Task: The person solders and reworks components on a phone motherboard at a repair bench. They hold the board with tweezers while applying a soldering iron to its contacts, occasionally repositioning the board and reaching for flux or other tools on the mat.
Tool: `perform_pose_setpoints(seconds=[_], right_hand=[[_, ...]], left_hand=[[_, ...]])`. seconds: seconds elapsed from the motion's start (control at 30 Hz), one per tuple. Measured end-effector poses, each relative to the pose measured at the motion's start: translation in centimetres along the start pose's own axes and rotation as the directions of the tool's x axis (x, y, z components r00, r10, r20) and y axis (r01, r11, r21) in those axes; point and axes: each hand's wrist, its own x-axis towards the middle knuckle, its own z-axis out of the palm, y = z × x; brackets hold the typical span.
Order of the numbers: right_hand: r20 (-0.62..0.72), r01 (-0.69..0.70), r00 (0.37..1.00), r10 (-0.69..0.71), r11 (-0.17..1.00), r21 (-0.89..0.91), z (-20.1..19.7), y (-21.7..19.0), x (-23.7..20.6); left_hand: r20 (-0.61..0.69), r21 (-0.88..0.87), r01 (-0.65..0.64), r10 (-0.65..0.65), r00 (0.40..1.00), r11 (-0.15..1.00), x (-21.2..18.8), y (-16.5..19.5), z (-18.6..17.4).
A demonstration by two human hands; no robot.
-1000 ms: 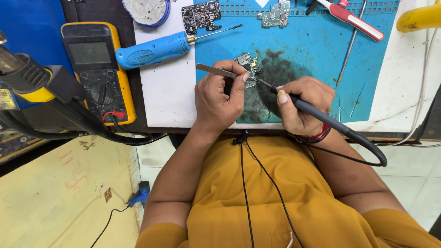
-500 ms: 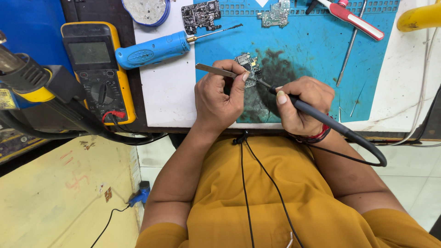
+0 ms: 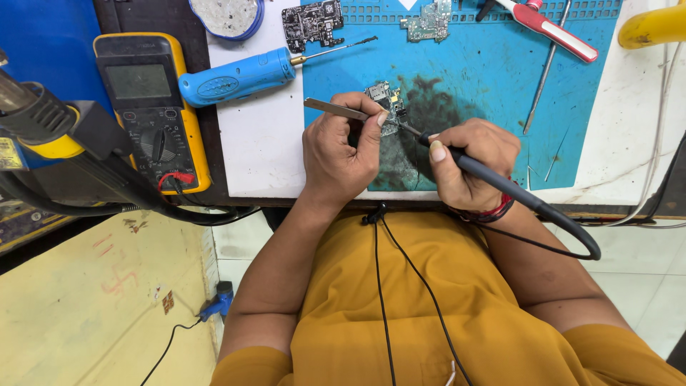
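One small circuit board (image 3: 386,104) lying on the blue mat (image 3: 486,78), just beyond both sets of fingers. Left hand (image 3: 337,154) gripping one pair of tweezers (image 3: 334,109), fingers curled tight. Right hand (image 3: 468,163) pinching one soldering iron (image 3: 500,182) pen-style, tip meeting the board. Two more boards (image 3: 312,21) lying farther off; one blue screwdriver (image 3: 239,75) left of the fingers.

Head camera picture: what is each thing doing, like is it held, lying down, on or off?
left hand: holding tweezers.
right hand: gripping soldering iron, tip at the board.
small circuit board: flat on blue mat, pressed by tweezers.
meter: lying flat, screen blank.
blue screwdriver: lying untouched.
two other boards: lying untouched.
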Motion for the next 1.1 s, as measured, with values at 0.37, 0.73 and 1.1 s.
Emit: perform_pose_setpoints(seconds=[0.37, 0.73, 1.1], right_hand=[[0.008, -0.012, 1.000, 0.012, 1.000, -0.006, -0.09, -0.07, -0.03], [0.000, -0.021, 1.000, 0.021, 1.000, -0.003, -0.13, -0.13, -0.01], [0.000, 0.006, 1.000, -0.006, 1.000, 0.001, -0.10, 0.05, 0.03]], left_hand=[[-0.006, 0.004, 0.000, 0.000, 1.000, 1.000, -0.01, 0.10, -0.04], [-0.008, 0.009, -0.006, 0.006, 1.000, 1.000, 0.04, 0.18, -0.08], [-0.003, 0.008, -0.012, 0.012, 1.000, 1.000, 0.05, 0.04, 0.05]])
